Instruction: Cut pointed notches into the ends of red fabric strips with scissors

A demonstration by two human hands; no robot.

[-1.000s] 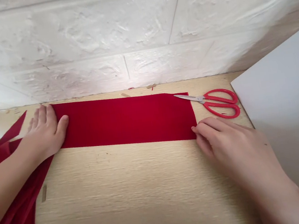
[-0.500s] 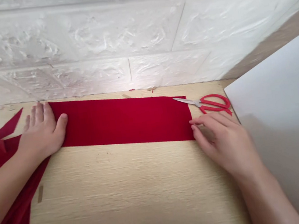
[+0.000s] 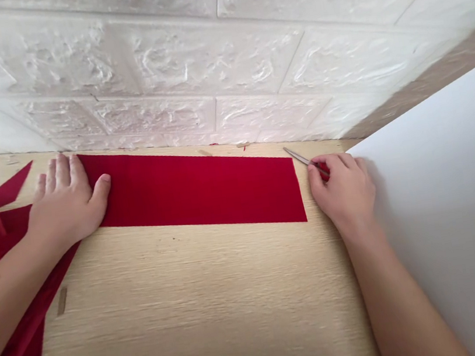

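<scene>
A long strip of red cloth [image 3: 195, 190] lies flat along the back of the wooden table [image 3: 202, 306]. My left hand [image 3: 67, 205] rests on its left end, fingers stretched out and flat. My right hand [image 3: 345, 192] is off the strip's right end, fingers curled over the red handles of a pair of scissors [image 3: 306, 162]. Only the metal blades and a bit of red handle show past the fingers. The blades point left toward the cloth's far right corner.
More red cloth [image 3: 6, 328] is bunched at the left table edge and hangs down. A white brick-pattern wall [image 3: 205, 70] runs right behind the table. A white panel [image 3: 453, 201] stands along the right side. A few scraps lie by the wall.
My right hand left the strip's near right corner and moved back and right onto the scissors, closing over the handles. The left hand stayed in place. The view tilted slightly.
</scene>
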